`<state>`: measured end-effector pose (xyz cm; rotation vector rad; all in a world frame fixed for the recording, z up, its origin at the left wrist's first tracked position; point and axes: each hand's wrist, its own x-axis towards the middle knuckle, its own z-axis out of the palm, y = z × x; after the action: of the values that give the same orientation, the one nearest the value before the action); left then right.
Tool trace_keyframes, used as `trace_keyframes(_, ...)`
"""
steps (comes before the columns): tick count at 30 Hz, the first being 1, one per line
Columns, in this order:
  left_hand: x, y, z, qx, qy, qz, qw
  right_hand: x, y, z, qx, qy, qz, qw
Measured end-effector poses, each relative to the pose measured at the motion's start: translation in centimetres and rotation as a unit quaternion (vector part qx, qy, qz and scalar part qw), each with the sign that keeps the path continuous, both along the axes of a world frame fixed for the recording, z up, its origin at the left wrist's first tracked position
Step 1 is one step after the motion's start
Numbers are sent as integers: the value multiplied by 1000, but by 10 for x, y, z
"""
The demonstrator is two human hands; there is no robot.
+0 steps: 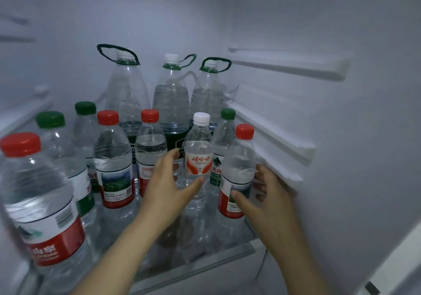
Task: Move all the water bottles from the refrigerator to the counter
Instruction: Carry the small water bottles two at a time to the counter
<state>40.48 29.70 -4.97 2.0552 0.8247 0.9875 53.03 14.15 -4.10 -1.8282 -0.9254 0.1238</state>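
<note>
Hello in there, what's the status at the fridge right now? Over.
Left hand cupped round white-capped bottle, grip unconfirmed. Right hand grips right-front red-capped bottle. Green-capped bottle close behind both; front path looks clear.

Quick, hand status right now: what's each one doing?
Left hand: open, fingers spread either side of the white-capped bottle, not gripping yet.
Right hand: curled round the rightmost red-capped bottle, thumb on its label.
</note>
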Motion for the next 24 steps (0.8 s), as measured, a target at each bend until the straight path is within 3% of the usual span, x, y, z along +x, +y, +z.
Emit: trace_keyframes(24,29,16,-12,-46,-51,-40,997,20,23,-25,-3,31,-27,999)
